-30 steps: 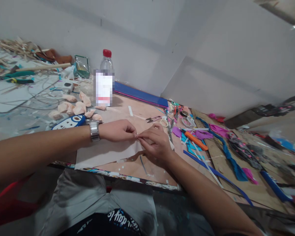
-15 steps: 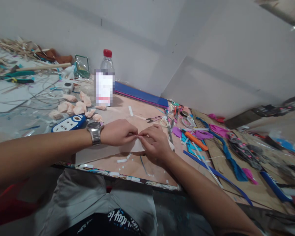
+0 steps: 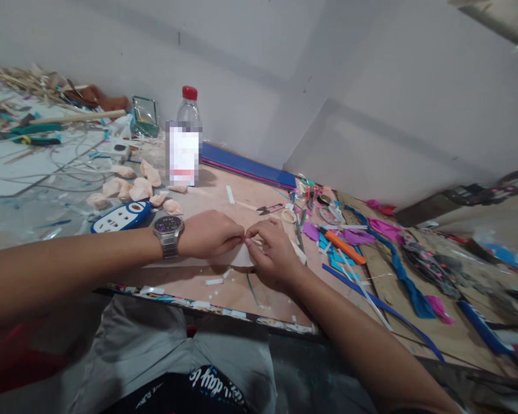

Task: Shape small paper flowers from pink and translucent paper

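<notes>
Both hands meet over the front part of the board on the table, fingertips touching. My left hand [image 3: 209, 233], with a watch [image 3: 168, 234] on its wrist, is closed in a pinch on a sheet of white paper [image 3: 237, 257]. From the right, my right hand [image 3: 271, 248] pinches the paper at the same spot, thumb against forefinger. Below the hands the paper's lower part shows, and its far right corner sticks out past my right hand. The fingers hide the pinched edge. Small white paper strips [image 3: 214, 282] lie just in front.
Thread snips [image 3: 270, 208] and a tape roll [image 3: 289, 216] lie beyond my right hand. An orange utility knife [image 3: 344, 247] rests among coloured scraps at the right. A red-capped bottle [image 3: 190, 109], pale crumpled pieces [image 3: 140, 188] and a blue-white power strip [image 3: 121, 218] stand at the left.
My left wrist has rolled, so the watch face now shows more. The hands have shifted slightly to the right, and less of the paper's left part shows below the left forearm.
</notes>
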